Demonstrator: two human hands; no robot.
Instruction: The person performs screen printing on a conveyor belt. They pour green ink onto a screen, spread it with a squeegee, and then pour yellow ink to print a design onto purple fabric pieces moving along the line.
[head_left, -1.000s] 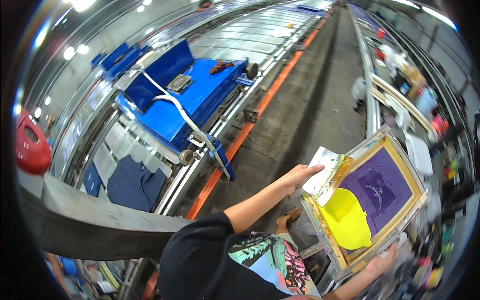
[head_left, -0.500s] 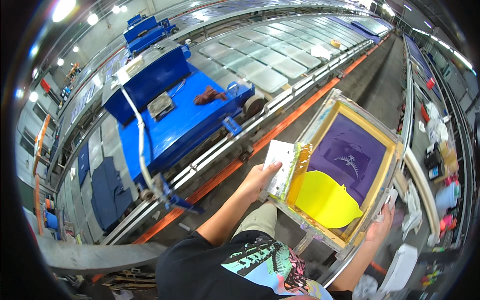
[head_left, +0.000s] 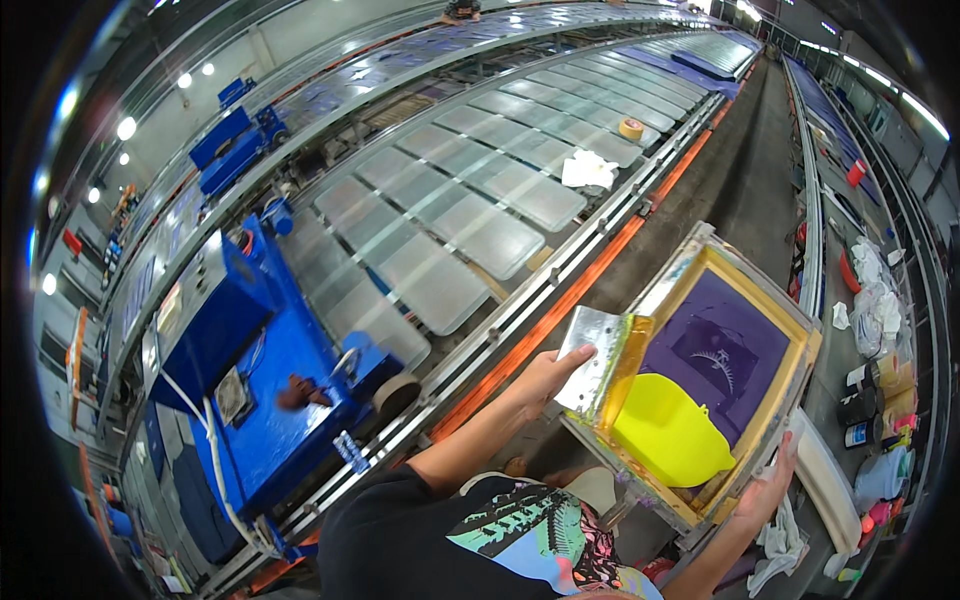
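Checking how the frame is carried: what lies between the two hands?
In the head view, the left hand and right hand grip opposite sides of the wooden screen frame; between them lie its purple mesh and a pool of yellow ink.

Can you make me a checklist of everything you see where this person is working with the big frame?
Surface: long print table with rows of grey pallets.
Job's things: wooden screen frame with purple mesh, a yellow scoop lying in it, a silvery squeegee leaning at its left edge.
Clutter: white rag and tape roll on the table; bottles at right.
Hands: left hand on the squeegee; right hand grips the frame's near corner.
Cables: white hose on the blue machine.
Surroundings: orange rail, dark aisle, ceiling lights.
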